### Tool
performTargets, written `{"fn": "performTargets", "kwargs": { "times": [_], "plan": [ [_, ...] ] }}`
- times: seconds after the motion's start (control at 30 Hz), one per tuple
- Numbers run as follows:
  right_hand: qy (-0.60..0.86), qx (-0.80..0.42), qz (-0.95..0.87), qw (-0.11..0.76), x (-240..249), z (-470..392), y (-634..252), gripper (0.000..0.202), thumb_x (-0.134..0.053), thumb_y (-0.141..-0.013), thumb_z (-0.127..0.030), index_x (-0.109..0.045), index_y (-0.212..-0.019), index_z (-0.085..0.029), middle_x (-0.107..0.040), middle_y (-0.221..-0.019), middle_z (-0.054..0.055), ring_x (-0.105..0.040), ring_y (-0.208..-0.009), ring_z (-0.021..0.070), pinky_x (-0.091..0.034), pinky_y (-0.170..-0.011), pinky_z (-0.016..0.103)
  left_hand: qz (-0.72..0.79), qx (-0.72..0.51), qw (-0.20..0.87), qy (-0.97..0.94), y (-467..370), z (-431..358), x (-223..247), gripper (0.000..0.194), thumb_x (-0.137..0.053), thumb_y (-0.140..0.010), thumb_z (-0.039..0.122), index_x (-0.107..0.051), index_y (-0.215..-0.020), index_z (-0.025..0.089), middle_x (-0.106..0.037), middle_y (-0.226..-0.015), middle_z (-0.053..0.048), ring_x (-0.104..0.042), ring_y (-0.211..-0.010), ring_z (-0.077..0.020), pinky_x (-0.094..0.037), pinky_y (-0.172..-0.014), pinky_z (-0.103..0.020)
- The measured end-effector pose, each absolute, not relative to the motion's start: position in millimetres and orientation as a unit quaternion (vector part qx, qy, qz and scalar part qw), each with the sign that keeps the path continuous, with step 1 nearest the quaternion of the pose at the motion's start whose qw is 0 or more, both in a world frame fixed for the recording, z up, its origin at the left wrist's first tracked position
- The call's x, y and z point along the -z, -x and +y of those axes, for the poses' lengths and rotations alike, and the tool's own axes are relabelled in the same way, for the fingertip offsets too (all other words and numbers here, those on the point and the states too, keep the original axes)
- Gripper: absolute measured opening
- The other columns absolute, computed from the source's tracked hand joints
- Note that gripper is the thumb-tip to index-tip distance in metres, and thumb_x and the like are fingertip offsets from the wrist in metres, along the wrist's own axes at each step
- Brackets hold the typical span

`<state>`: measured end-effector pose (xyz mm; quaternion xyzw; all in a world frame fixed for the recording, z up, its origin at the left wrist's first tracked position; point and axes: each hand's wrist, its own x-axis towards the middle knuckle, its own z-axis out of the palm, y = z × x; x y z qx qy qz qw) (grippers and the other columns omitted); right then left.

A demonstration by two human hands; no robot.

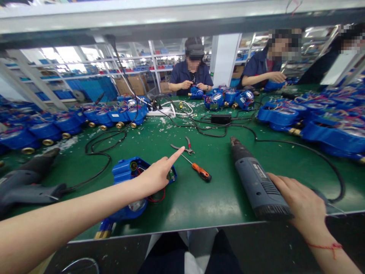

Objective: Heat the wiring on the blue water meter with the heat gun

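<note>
A: Heat gun first — grey-blue body lying flat on the green bench, nozzle aimed away from the person, rear end near the front edge. Right hand rests on the back of it, fingers draped over the casing; can't tell if it's a full grasp.

B: And its black cord loops off to the right, then back toward the centre. Left side?

A: Blue meter housing, lid off, red wires showing, brass fitting hanging by the bench edge. Left hand hovers over it — index finger straight out, other fingers curled in, holding nothing.

B: Pointing toward the small stuff, yes?

A: Yep. Orange-handled screwdriver lies just past the fingertip, and red-handled pliers a bit further back, touching neither hand.

B: Background, quick?

A: Rows of blue meters left & right, a second heat gun at far left, co-workers seated opposite, white scraps all over the mat.
</note>
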<state>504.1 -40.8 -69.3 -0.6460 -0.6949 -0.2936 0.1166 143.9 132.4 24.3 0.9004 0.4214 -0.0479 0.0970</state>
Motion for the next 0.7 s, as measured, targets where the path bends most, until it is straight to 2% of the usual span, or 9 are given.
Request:
{"fn": "performTargets", "kwargs": {
  "times": [0.13,0.3,0.53,0.7],
  "plan": [
    [0.645,0.295,-0.695,0.119,71.6,-43.4,-506.7,0.046,-0.043,-0.077,-0.003,-0.051,-0.121,-0.013,-0.064,-0.101,0.008,-0.062,-0.083,0.0233,-0.048,-0.066,0.030,0.429,0.046,0.098,-0.897,-143.6,132.8,-21.4,0.109,-0.052,-0.069,-0.001,0.009,-0.152,0.034,-0.058,-0.095,-0.004,-0.063,-0.086,-0.0217,-0.047,-0.073,-0.030],
    [0.661,0.275,-0.688,0.118,75.1,-44.0,-508.7,0.050,-0.044,-0.074,-0.002,-0.051,-0.122,-0.015,-0.064,-0.103,0.008,-0.061,-0.088,0.0235,-0.048,-0.068,0.030,0.430,0.041,0.080,-0.898,-145.3,131.6,-13.0,0.103,-0.047,-0.073,-0.001,0.010,-0.152,0.034,-0.057,-0.092,-0.003,-0.062,-0.086,-0.0213,-0.047,-0.076,-0.031],
    [0.649,0.294,-0.692,0.118,68.1,-43.5,-503.7,0.053,-0.046,-0.069,-0.001,-0.051,-0.121,-0.013,-0.064,-0.101,0.009,-0.062,-0.085,0.0234,-0.047,-0.066,0.030,0.433,0.068,0.042,-0.898,-149.4,129.4,-16.1,0.102,-0.045,-0.073,-0.002,0.007,-0.152,0.035,-0.054,-0.092,-0.004,-0.060,-0.077,-0.0226,-0.047,-0.073,-0.035],
    [0.654,0.293,-0.688,0.114,67.1,-42.0,-503.1,0.055,-0.047,-0.067,0.001,-0.052,-0.120,-0.014,-0.064,-0.099,0.007,-0.062,-0.084,0.0231,-0.047,-0.065,0.029,0.437,0.076,0.040,-0.895,-149.8,130.3,-16.2,0.104,-0.047,-0.073,0.000,0.010,-0.152,0.035,-0.055,-0.092,-0.004,-0.061,-0.078,-0.0219,-0.047,-0.072,-0.033]
  ]
}}
